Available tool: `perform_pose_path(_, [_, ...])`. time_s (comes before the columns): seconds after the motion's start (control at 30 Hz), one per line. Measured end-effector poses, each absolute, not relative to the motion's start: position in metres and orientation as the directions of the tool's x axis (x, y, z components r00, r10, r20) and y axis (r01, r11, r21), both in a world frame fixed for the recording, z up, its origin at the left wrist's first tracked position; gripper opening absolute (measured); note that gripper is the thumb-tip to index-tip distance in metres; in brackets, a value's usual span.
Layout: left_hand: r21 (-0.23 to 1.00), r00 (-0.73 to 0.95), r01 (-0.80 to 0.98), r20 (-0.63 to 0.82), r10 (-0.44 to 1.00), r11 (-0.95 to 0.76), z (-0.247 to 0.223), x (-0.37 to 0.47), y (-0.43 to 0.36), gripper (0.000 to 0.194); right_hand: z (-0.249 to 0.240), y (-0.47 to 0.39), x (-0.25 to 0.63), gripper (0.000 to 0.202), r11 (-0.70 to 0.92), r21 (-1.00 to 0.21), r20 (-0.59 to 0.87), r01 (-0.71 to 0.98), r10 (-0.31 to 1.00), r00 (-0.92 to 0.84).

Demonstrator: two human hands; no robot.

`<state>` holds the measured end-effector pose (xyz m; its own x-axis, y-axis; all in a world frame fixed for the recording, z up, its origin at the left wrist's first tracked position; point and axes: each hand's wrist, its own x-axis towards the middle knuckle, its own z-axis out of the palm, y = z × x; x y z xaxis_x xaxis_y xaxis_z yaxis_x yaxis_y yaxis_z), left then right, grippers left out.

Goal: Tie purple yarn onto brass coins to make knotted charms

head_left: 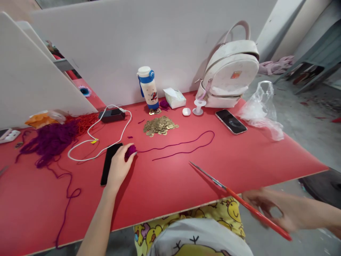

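Yarn [130, 152], a small purple bunch, sits at nine o'clock from the middle of the red table [170, 192], twelve being the white board [106, 53]. The left hand [122, 161] has hold of it, thumb and fingers closed around it with little gap. Below that hand and wrist, toward half past eight, lies a black slab [108, 167]; whether they touch I cannot tell. From the bunch a thread [183, 143] runs toward three o'clock, bends round and comes back, its free end near the middle.

At four o'clock, over the table's near edge, the right hand [269, 208] is blurred, its fingers curled at the red handle of a tool [241, 201], with an opening left between thumb and fingers; how tight the grip is I cannot tell. The metal tip points toward ten.

Coins [160, 126] lie heaped at eleven, just short of the bottle [149, 89]. Tissues [176, 99] stand at twelve, a white case [186, 112] at one, a spool [198, 107] just beside it. Between one and two a backpack [229, 76] leans on the board; toward half past two are a phone [231, 121] and a clear bag [262, 112]. Near ten sits a black box [112, 115] with a white cable [87, 160]; at nine, a purple tangle [50, 142].
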<state>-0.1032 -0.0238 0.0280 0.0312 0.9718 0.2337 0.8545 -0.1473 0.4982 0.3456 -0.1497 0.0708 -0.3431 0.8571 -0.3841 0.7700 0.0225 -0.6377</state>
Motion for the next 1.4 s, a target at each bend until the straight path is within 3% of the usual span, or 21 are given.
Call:
perform_pose_path(0.03, [0.542,0.001,0.83,0.229,0.973,-0.129,0.028,-0.103,-0.024,0.035,0.076,-0.149,0.337,0.016,-0.114,-0.774,-0.509,0.623,0.698,-0.504])
perform_pose_path(0.07, [0.588,-0.029,0.801,0.219,0.975,-0.109,0.027,-0.102,-0.024,0.037,0.079,-0.148,0.328,0.022,-0.24,-0.816,-0.557,0.526,0.57,-0.604])
perform_pose_path(0.1, [0.633,-0.056,0.769,0.209,0.976,-0.092,0.026,-0.102,-0.024,0.038,0.081,-0.145,0.32,0.028,-0.314,-0.835,-0.549,0.452,0.531,-0.645])
perform_pose_path(0.23, [0.732,-0.08,0.67,0.232,0.969,-0.12,0.024,-0.098,-0.025,0.039,0.073,-0.132,0.295,0.033,-0.307,-0.882,-0.471,0.357,0.567,-0.676])
perform_pose_path(0.3, [0.723,-0.059,0.666,0.296,0.953,-0.184,0.024,-0.097,-0.025,0.035,0.064,-0.127,0.283,0.03,-0.308,-0.895,-0.444,0.322,0.573,-0.688])
perform_pose_path(0.37, [0.696,-0.044,0.675,0.371,0.928,-0.246,0.025,-0.096,-0.026,0.031,0.054,-0.123,0.271,0.04,-0.371,-0.901,-0.406,0.223,0.545,-0.734])
perform_pose_path(0.43, [0.68,-0.047,0.673,0.432,0.901,-0.291,0.026,-0.096,-0.026,0.029,0.046,-0.119,0.258,0.057,-0.416,-0.907,-0.28,0.066,0.478,-0.832])
perform_pose_path(0.5, [0.683,-0.063,0.656,0.474,0.878,-0.321,0.027,-0.095,-0.027,0.028,0.04,-0.116,0.246,0.059,-0.409,-0.909,-0.123,-0.085,0.456,-0.881])
perform_pose_path(0.57, [0.693,-0.076,0.637,0.491,0.868,-0.337,0.026,-0.095,-0.028,0.027,0.036,-0.114,0.235,0.062,-0.431,-0.888,-0.053,-0.16,0.443,-0.895])
perform_pose_path(0.8, [0.625,-0.085,0.663,0.61,0.788,-0.412,0.022,-0.093,-0.032,0.025,0.034,-0.115,0.187,0.068,-0.532,-0.82,-0.168,-0.212,0.578,-0.799])
perform_pose_path(1.03, [0.591,-0.092,0.674,0.662,0.744,-0.443,0.022,-0.096,-0.037,0.024,0.026,-0.107,0.16,0.063,-0.699,-0.687,-0.277,-0.198,0.504,-0.818])
perform_pose_path(1.4, [0.568,0.053,0.655,0.624,0.78,-0.499,0.02,-0.097,-0.043,0.026,0.015,-0.088,0.138,0.059,-0.685,-0.678,-0.278,-0.266,0.574,-0.77])
